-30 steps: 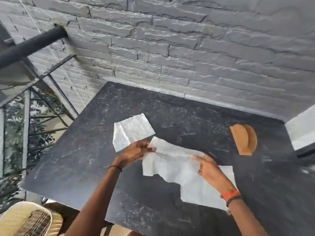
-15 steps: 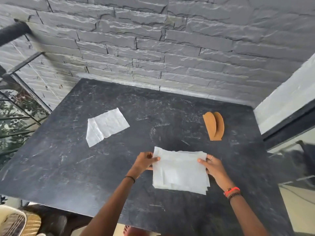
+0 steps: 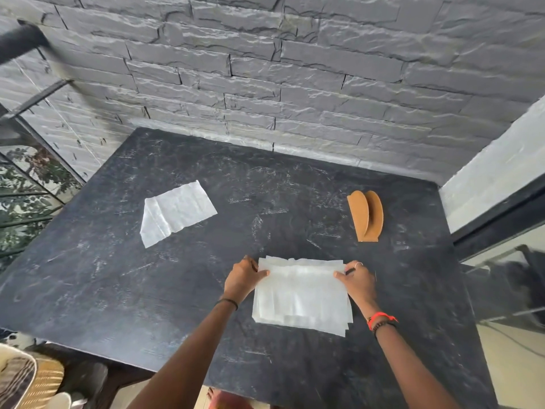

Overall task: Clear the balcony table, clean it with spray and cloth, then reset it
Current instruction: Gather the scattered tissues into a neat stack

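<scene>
A stack of white paper napkins (image 3: 300, 296) lies on the black scuffed table (image 3: 118, 290), near its front edge. My left hand (image 3: 244, 277) grips the stack's upper left corner and my right hand (image 3: 358, 280) grips its upper right corner. A single folded white napkin (image 3: 177, 214) lies apart at the left of the table. An empty brown wooden napkin holder (image 3: 365, 215) stands at the right, beyond my right hand.
A grey stone wall (image 3: 295, 84) runs along the table's far edge. A black metal railing (image 3: 26, 119) with foliage behind it is at the left. A woven chair (image 3: 29, 379) sits at the lower left. A dark door frame (image 3: 498, 219) borders the right side.
The loose, unfolded napkin sheets have been gathered and squared into a neat stack between both hands. The view has shifted to the right and slightly back.
</scene>
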`<act>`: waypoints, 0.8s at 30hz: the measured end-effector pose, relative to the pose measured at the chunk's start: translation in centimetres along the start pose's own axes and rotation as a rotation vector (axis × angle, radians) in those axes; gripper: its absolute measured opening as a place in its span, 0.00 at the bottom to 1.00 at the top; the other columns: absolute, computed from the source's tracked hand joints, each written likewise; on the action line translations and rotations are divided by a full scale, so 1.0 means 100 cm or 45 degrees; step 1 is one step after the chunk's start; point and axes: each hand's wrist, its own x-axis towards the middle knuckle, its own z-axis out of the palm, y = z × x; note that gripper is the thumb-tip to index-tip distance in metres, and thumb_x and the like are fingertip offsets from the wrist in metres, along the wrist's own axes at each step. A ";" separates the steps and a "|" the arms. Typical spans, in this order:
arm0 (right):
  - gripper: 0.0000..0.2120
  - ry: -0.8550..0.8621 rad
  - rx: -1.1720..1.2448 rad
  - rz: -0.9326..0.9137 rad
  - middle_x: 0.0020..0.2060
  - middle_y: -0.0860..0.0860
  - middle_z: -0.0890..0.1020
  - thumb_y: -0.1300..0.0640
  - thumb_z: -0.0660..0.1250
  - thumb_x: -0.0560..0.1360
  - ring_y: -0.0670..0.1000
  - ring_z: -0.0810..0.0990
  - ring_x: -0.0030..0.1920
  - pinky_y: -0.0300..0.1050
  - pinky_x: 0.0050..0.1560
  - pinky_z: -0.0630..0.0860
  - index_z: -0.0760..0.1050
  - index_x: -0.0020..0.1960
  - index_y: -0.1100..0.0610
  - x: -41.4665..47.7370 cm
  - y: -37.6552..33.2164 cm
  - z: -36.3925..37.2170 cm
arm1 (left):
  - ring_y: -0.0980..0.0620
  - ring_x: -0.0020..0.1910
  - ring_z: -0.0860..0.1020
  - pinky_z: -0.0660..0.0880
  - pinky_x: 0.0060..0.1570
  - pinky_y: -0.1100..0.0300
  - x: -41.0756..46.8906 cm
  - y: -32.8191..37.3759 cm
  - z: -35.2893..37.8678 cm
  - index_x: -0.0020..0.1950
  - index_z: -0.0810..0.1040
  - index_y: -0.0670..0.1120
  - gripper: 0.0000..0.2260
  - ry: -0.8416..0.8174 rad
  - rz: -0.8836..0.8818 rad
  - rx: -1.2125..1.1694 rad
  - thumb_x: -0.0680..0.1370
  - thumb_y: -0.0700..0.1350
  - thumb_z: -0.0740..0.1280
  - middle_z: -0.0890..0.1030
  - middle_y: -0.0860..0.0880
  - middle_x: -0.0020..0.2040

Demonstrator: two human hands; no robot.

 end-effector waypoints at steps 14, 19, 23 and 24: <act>0.12 0.041 -0.458 -0.480 0.43 0.51 0.72 0.66 0.62 0.75 0.56 0.76 0.49 0.47 0.40 0.72 0.78 0.54 0.55 -0.011 -0.006 0.004 | 0.37 0.56 0.77 0.74 0.54 0.51 0.003 0.014 -0.006 0.46 0.73 0.39 0.11 -0.054 -0.198 0.023 0.73 0.46 0.64 0.79 0.37 0.56; 0.10 0.032 -0.450 -0.464 0.43 0.55 0.76 0.61 0.62 0.76 0.57 0.77 0.49 0.48 0.44 0.74 0.80 0.53 0.57 -0.009 -0.012 0.003 | 0.36 0.38 0.69 0.74 0.43 0.52 0.003 0.018 -0.006 0.30 0.61 0.47 0.14 -0.063 -0.146 0.052 0.72 0.44 0.64 0.71 0.42 0.32; 0.07 0.054 -0.301 -0.504 0.40 0.51 0.75 0.61 0.63 0.75 0.55 0.76 0.47 0.45 0.43 0.72 0.80 0.48 0.58 -0.004 -0.027 0.002 | 0.44 0.36 0.65 0.64 0.37 0.58 0.007 0.018 -0.012 0.28 0.61 0.45 0.18 0.002 -0.134 0.003 0.74 0.47 0.65 0.66 0.49 0.30; 0.07 0.054 -0.279 -0.523 0.39 0.50 0.74 0.62 0.63 0.76 0.54 0.76 0.47 0.45 0.43 0.71 0.80 0.48 0.58 -0.002 -0.033 0.002 | 0.43 0.37 0.68 0.66 0.38 0.58 0.008 0.018 -0.015 0.29 0.63 0.45 0.19 0.030 -0.129 -0.033 0.76 0.49 0.65 0.69 0.47 0.32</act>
